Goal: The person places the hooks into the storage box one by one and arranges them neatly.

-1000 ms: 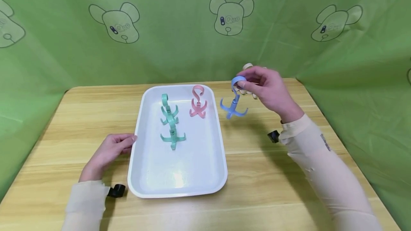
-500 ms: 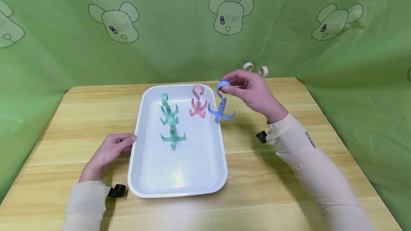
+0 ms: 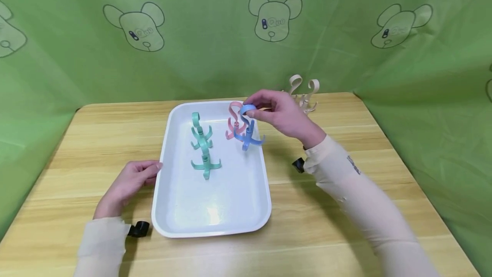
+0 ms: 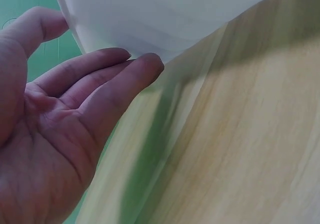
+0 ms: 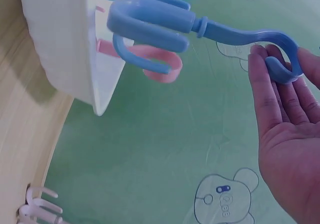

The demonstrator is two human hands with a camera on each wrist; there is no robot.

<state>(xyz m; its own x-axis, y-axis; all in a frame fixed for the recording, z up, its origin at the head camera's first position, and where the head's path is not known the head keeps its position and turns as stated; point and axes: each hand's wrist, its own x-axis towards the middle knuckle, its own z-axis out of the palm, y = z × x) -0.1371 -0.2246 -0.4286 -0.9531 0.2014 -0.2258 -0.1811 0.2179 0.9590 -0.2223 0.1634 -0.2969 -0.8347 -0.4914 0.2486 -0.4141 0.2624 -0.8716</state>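
Observation:
My right hand (image 3: 282,113) pinches the top loop of a blue plastic hook (image 3: 247,132) and holds it over the far right part of the white tray (image 3: 177,221), just in front of a pink hook (image 3: 233,124). In the right wrist view the blue hook (image 5: 165,24) hangs from my fingertips (image 5: 272,69) above the tray's rim (image 5: 102,79). Two teal hooks (image 3: 201,144) lie in the tray's left half. My left hand (image 3: 128,183) rests flat on the table, fingertips (image 4: 145,66) touching the tray's left edge (image 4: 150,24).
Two beige hooks (image 3: 303,93) stand at the table's far edge, behind my right hand. The wooden table (image 3: 346,153) is walled by green cloth on three sides. Small black wrist cameras (image 3: 139,228) sit at both sleeves.
My right hand has carried the blue hook leftward from above the table to over the tray, close to the pink hook. The left hand has stayed put.

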